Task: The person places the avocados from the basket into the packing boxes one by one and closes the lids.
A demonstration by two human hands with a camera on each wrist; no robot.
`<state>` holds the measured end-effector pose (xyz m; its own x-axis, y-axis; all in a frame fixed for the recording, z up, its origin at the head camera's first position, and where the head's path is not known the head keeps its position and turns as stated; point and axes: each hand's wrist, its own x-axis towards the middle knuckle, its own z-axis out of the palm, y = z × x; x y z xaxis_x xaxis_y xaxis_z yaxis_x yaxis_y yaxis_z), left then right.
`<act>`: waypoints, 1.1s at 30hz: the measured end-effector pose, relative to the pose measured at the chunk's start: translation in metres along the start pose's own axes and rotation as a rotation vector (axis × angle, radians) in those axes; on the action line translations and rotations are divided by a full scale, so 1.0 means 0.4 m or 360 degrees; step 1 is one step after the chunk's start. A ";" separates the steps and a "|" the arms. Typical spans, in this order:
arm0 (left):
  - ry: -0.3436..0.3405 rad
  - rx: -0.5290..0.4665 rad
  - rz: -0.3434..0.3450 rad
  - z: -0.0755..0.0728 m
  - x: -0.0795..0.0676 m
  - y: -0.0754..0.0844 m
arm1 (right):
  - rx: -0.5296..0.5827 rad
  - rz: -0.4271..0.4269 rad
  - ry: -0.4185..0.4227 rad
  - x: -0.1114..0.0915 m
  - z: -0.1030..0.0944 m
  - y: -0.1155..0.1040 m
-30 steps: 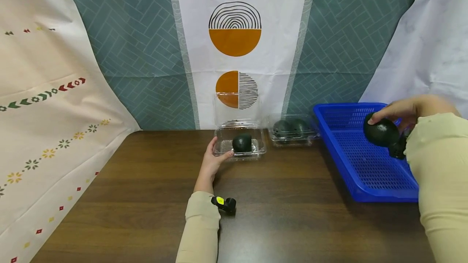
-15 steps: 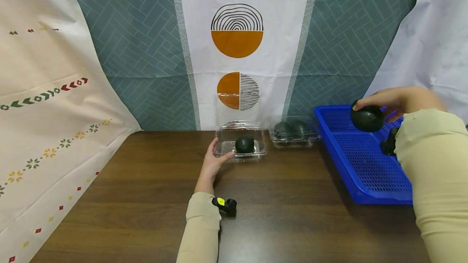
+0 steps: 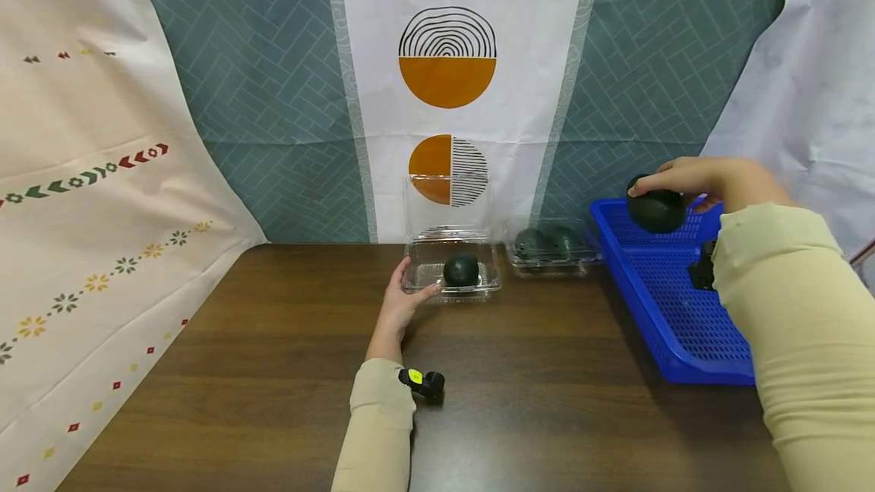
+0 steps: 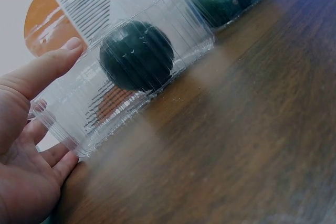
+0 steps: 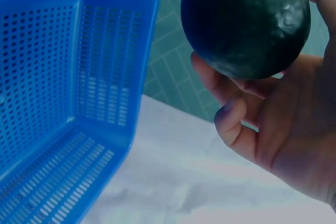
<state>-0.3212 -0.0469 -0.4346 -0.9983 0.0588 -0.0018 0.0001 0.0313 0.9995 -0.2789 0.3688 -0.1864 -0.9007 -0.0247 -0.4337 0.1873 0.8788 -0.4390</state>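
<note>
My right hand [image 3: 707,177] grips a dark green avocado [image 3: 655,209] above the blue basket's far left part. In the right wrist view the avocado [image 5: 247,22] shows smooth and rounded, fingers and thumb around it. My left hand [image 3: 399,304] holds the left near corner of an open clear plastic clamshell container [image 3: 424,279], thumb at the front rim and fingers along the side. One avocado [image 3: 461,269] lies inside it, towards the right; the left wrist view shows this avocado [image 4: 136,56] through the clear wall. The container's lid [image 3: 447,207] stands up at the back.
A second clear container [image 3: 550,255], with two avocados [image 3: 532,244] in it, stands just right of the open one. The blue basket [image 3: 639,310] is beside that on the wooden table [image 3: 273,370]. Fabric curtains [image 3: 273,97] hang behind.
My right hand has carried the avocado leftwards and a little up across the basket. The avocado in the open container has shifted slightly to the right; my left hand has stayed at the corner.
</note>
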 end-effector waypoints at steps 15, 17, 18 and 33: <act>-0.0016 0.0005 0.0040 -0.001 0.009 -0.002 | -0.0125 -0.0149 0.0137 0.067 0.069 -0.112; -0.0023 0.0022 0.0041 0.000 0.007 -0.003 | -0.0126 -0.0166 0.0137 0.075 0.081 -0.125; -0.0030 0.0028 0.0041 0.000 0.005 -0.005 | -0.0126 -0.0173 0.0132 0.080 0.087 -0.132; -0.0052 -0.0054 0.0104 -0.006 -0.005 -0.010 | -0.0061 -0.0240 0.0119 0.143 0.146 -0.230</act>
<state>-0.3194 -0.0493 -0.4384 -0.9938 0.0920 0.0628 0.0623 -0.0074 0.9980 -0.3249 0.2587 -0.2167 -0.9443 -0.1233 -0.3051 0.0342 0.8854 -0.4636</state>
